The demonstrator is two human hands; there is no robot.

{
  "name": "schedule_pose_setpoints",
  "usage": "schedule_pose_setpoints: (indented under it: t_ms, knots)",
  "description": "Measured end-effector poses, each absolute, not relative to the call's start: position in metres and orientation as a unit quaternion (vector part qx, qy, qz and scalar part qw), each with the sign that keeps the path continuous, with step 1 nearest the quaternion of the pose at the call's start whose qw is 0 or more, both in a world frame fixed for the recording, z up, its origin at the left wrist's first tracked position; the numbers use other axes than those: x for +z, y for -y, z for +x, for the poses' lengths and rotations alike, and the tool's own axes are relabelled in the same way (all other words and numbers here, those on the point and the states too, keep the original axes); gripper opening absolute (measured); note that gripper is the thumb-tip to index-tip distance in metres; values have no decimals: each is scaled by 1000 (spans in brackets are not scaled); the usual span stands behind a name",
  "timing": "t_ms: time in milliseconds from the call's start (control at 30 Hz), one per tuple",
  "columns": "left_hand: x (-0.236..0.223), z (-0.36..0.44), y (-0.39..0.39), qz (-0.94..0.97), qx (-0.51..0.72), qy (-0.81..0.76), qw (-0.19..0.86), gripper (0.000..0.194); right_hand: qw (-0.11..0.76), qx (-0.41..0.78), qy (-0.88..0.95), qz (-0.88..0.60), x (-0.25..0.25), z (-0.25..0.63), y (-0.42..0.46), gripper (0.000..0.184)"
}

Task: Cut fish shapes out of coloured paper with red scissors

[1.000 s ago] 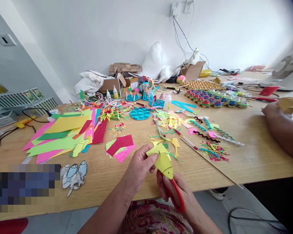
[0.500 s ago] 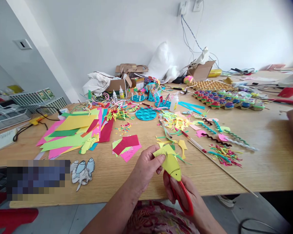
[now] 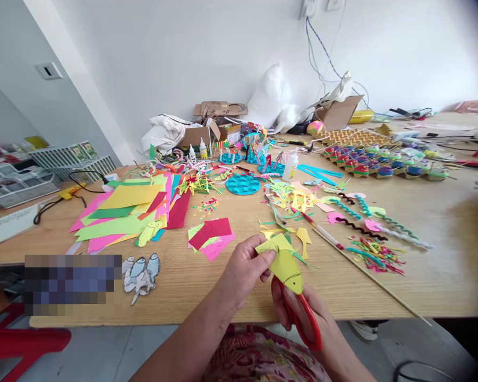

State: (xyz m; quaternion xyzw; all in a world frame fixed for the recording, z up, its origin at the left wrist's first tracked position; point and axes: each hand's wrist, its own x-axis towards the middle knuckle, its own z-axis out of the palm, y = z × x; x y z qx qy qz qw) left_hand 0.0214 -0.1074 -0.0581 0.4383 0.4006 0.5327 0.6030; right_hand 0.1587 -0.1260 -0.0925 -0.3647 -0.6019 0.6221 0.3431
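Note:
Between the thumb and fingers of my left hand point(image 3: 250, 268) is a yellow-green paper fish point(image 3: 286, 269), with a drawn eye and a gill line on its rounded head end. My right hand point(image 3: 302, 313) grips a pair of red-handled scissors point(image 3: 311, 323). The blades are hidden behind the paper, so I cannot tell how far they are apart. Both hands are above the table's front edge, the fish's head pointing down toward my right hand. Yellow and green paper scraps point(image 3: 302, 241) lie just beyond the fish.
Grey-blue paper fish point(image 3: 141, 273) lie in a pile at left, near stacked coloured paper point(image 3: 123, 212). A thin wooden stick point(image 3: 382, 286) runs diagonally at right, by twisted pipe cleaners point(image 3: 362, 228). Farther back stand a blue disc point(image 3: 242, 183), glue bottle point(image 3: 290, 165) and painted egg cartons point(image 3: 382, 162).
The whole scene has shifted slightly to the right in view. My hands keep the same hold on the paper fish and the scissors. A person's arm at the right edge has left view.

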Motion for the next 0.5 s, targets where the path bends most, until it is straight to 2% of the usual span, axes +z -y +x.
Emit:
schedule_pose_setpoints:
  t_ms: [500]
  knots:
    - [-55, 22, 108, 438, 527, -408, 603, 19, 359, 632, 589, -354, -95, 155, 125, 48]
